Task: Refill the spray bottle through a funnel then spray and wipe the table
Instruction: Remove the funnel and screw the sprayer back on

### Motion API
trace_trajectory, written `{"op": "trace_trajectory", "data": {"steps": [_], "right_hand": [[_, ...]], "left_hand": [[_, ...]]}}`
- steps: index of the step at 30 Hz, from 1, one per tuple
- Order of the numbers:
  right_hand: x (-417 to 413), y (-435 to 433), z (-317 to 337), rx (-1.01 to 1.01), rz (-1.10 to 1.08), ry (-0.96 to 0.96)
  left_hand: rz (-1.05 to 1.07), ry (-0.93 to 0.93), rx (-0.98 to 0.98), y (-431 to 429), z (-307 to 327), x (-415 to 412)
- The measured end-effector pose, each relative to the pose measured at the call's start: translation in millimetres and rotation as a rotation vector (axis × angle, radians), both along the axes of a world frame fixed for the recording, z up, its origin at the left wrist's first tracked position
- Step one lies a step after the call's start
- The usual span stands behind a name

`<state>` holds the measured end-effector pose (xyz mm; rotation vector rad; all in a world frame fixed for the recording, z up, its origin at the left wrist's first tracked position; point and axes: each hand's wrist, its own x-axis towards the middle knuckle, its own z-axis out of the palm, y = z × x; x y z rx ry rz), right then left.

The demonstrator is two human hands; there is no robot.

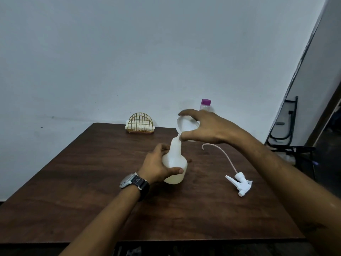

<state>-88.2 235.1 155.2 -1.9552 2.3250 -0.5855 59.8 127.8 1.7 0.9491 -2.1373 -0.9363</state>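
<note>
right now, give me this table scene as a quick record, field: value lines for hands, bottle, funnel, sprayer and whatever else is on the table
left hand: grip around the spray bottle, which stands upright on the table
right hand: holds the white funnel, tilted, spout at the bottle's open neck
trigger sprayer: off the bottle, lying on the table to its right, tube curving away
purple-capped bottle: behind the right hand, mostly hidden
wire napkin holder: at the far edge
left wrist: watch

We see a translucent white bottle (175, 161), white funnel (186, 124), white sprayer (239, 182), purple cap (206, 102), gold rack (140, 122), dark wood-grain table (92, 182).
</note>
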Motion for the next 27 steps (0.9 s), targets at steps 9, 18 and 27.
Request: {"op": "trace_trajectory", "data": {"steps": [9, 18, 27], "right_hand": [[-1.0, 5.2, 2.5, -0.026, -0.02, -0.033], [-12.7, 3.4, -3.7, -0.055, -0.031, -0.138], [-82.3, -9.4, -8.7, -0.281, -0.153, -0.44]], "left_hand": [[-0.003, -0.027, 0.022, 1.8, 2.3, 0.8], [-0.007, -0.056, 0.042, 1.0, 5.3, 3.9], [0.072, 0.343, 0.222, -18.4, 15.4, 15.9]]}}
